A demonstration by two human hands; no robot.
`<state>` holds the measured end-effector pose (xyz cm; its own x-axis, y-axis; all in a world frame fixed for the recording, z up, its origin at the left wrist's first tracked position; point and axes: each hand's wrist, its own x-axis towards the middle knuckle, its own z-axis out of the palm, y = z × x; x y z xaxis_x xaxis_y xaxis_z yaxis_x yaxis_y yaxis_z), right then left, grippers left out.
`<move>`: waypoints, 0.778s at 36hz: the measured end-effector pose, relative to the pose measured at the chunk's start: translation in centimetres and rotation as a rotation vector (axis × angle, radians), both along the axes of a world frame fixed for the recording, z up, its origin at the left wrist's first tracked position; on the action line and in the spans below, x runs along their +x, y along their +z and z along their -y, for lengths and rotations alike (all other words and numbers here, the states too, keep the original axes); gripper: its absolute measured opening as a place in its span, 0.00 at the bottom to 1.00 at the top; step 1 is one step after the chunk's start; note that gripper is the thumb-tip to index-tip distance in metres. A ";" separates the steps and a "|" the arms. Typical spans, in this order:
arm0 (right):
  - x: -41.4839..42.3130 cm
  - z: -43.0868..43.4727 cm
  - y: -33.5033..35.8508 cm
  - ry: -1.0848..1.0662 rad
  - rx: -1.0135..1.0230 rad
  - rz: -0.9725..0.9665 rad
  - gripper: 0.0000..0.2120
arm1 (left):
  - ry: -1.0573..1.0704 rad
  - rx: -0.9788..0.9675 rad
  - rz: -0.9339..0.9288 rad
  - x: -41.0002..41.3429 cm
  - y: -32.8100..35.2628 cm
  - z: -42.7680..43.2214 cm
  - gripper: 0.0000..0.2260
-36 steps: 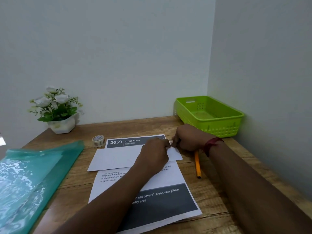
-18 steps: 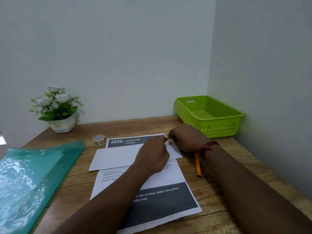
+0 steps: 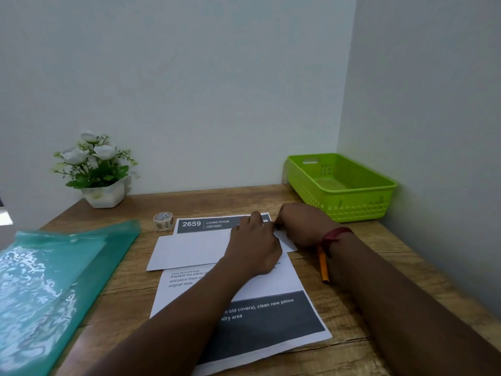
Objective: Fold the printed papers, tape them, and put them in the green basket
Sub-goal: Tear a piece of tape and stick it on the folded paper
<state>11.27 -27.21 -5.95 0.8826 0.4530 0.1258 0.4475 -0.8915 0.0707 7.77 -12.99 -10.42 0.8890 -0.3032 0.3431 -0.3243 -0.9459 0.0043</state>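
White folded paper (image 3: 189, 249) lay on the printed sheet (image 3: 271, 324). Left hand (image 3: 254, 245) and right hand (image 3: 301, 226) met at its right end, probably steadying it for taping. Each grip was curled; whether either was pinching cannot be told.

Matt paper (image 3: 189, 248), grainy wood desk (image 3: 217, 199) (glossy folder (image 3: 54, 280)).

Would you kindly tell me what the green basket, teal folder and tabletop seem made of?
The lime-green perforated basket looks like moulded plastic, with a smooth sheen and punched holes. The translucent teal folder seems thin glossy plastic film, given its rippled glare. The brown tabletop shows wood grain, possibly laminate.
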 end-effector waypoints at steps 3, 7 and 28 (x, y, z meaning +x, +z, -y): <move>-0.2 0.0 -0.2 -0.012 -0.026 0.028 0.08 | 0.004 -0.026 -0.009 -0.1 0.2 0.0 0.16; -0.3 0.3 -0.2 -0.016 0.021 0.111 0.11 | 0.011 -0.241 -0.066 -0.1 1.2 -0.3 0.14; -3.3 -4.2 -0.6 0.448 0.311 0.135 0.17 | 0.161 0.001 -0.288 -0.1 6.7 -11.4 0.15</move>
<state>7.92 -23.02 -6.60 0.5793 0.7035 0.4117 0.7924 -0.6045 -0.0821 7.65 -1.62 -3.69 0.9860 -0.1511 0.0708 -0.1563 -0.9850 0.0736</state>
